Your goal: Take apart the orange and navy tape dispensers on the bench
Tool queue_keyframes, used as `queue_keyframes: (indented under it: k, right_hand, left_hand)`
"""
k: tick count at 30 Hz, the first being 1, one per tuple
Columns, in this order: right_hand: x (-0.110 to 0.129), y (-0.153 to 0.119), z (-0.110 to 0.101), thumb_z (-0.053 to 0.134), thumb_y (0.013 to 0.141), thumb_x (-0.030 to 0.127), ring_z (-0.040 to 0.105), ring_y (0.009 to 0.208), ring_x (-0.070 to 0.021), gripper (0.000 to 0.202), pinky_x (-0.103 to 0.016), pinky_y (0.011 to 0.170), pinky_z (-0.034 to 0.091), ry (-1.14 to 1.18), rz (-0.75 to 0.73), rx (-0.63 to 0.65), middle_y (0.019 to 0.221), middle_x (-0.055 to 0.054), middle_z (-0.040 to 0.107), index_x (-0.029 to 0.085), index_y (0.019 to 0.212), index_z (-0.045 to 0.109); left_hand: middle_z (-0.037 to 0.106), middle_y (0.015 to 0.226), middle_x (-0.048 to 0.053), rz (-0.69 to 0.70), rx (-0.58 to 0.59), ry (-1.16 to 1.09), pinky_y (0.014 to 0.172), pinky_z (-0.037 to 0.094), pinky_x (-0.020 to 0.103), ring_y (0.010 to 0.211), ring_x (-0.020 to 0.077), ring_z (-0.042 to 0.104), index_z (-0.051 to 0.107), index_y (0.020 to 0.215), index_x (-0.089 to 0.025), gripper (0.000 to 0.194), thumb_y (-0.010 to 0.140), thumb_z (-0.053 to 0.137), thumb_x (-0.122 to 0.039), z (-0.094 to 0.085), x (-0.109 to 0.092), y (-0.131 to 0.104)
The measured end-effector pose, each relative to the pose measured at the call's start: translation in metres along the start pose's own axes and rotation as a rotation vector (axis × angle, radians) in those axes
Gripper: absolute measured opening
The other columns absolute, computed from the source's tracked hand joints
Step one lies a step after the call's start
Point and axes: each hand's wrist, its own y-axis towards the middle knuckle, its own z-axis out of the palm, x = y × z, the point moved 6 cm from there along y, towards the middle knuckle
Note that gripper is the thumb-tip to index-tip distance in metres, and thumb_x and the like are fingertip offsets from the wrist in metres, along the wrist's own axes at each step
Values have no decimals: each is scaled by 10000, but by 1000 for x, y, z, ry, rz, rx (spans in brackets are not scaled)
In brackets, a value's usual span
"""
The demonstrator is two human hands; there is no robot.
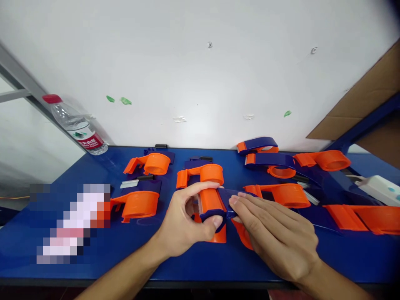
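An orange and dark blue tape dispenser (211, 201) is between my hands above the front middle of the table. My left hand (179, 227) grips its front end, thumb on the near blue edge and fingers around the far side. The serrated metal blade (200, 205) shows beside that grip. My right hand (278, 235) is closed over the blue body, with its fingers pressed together on top. Part of the orange hub shows below the right fingers; the rest is covered. Just behind lies an orange dispenser part (212, 173) with a round hub.
More orange hub parts (142, 205) and blue covers lie on the blue table (175, 266). Dispensers with blue tops (261, 144) sit at the back right. A water bottle (81, 129) stands back left, near a pixelated patch. A white power strip (379, 189) lies far right.
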Motion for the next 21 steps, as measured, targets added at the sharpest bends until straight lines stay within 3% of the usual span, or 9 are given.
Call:
queue_keyframes:
  k: [11, 21]
  right_hand:
    - [1, 2, -1, 525, 1008, 62, 766, 1011, -217, 247, -306, 1004, 543, -15, -10, -2, 1087, -100, 793, 34, 1116, 746]
    - [0, 8, -1, 536, 983, 38, 787, 922, -239, 230, -315, 850, 610, 7, 0, -6, 1011, -125, 808, 19, 1055, 754]
  left_hand:
    - [771, 977, 73, 40, -60, -13, 726, 595, 276, 816, 209, 703, 706, 1134, -122, 468, 699, 792, -270, 2, -8, -2]
    - [773, 1007, 84, -13, -109, -34, 724, 615, 289, 828, 222, 726, 708, 1100, -122, 421, 710, 783, -262, 2, -8, -3]
